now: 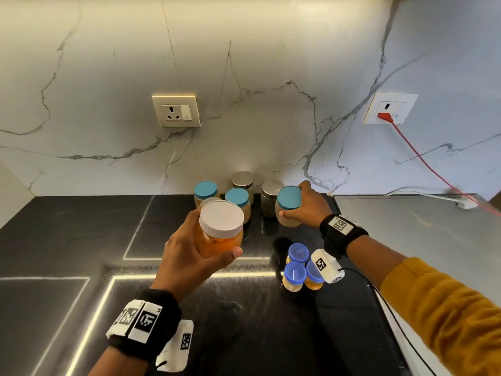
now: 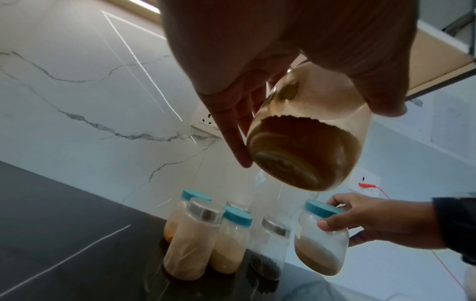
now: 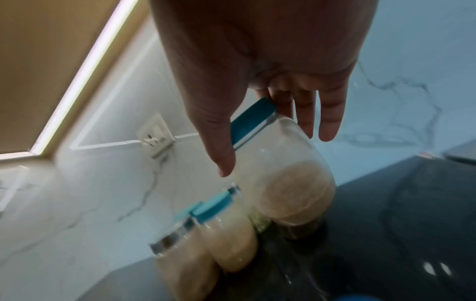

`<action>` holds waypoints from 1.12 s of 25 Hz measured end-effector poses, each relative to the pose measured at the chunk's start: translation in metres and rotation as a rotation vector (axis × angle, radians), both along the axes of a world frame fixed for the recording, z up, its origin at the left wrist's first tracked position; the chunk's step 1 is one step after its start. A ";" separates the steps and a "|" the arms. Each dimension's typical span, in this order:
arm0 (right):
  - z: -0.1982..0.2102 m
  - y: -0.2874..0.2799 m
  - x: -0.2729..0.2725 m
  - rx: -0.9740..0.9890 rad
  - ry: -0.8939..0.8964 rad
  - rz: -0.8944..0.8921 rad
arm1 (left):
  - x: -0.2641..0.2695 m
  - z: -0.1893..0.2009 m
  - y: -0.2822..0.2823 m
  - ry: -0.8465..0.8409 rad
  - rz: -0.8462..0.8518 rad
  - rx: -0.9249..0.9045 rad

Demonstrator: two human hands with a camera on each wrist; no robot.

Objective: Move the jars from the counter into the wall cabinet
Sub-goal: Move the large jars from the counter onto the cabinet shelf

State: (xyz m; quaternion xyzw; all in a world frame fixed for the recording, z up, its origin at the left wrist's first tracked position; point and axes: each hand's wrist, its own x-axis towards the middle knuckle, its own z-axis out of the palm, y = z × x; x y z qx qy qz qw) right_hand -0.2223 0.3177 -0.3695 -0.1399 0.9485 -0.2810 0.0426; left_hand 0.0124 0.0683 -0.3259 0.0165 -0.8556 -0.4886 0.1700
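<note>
My left hand [image 1: 198,256] grips a white-lidded jar [image 1: 220,228] of orange-brown contents, held above the black counter [image 1: 67,226]; the left wrist view shows this jar [image 2: 306,146] from below. My right hand [image 1: 303,204] curls round a teal-lidded jar [image 1: 289,206] of pale powder at the back of the counter; the same jar [image 3: 285,179] appears tilted in the right wrist view. Beside it stand two more teal-lidded jars [image 1: 235,198] and steel-lidded jars [image 1: 271,198]. The wall cabinet's underside [image 3: 51,61] shows above.
Three small blue-capped bottles [image 1: 296,267] stand near my right wrist. A red cable [image 1: 433,169] runs from the right wall socket [image 1: 390,108] across a grey appliance top [image 1: 420,226]. Another socket [image 1: 176,111] sits on the marble backsplash.
</note>
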 end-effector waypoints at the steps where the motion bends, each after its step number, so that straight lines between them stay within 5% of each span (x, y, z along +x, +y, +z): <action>1: 0.016 0.002 0.010 -0.029 0.039 0.016 | -0.001 0.007 0.002 0.027 -0.011 0.013; 6: 0.113 0.013 0.074 -0.225 0.273 0.110 | -0.005 0.052 0.013 0.214 -0.051 0.021; 15: 0.289 0.029 0.172 -0.590 0.642 0.184 | -0.004 0.191 0.034 0.557 -0.062 0.032; 22: 0.401 0.037 0.190 -0.678 0.724 0.217 | -0.009 0.311 0.046 0.722 -0.049 -0.033; 28: 0.459 0.032 0.150 -0.596 0.589 0.121 | -0.055 0.370 0.043 0.638 -0.024 -0.100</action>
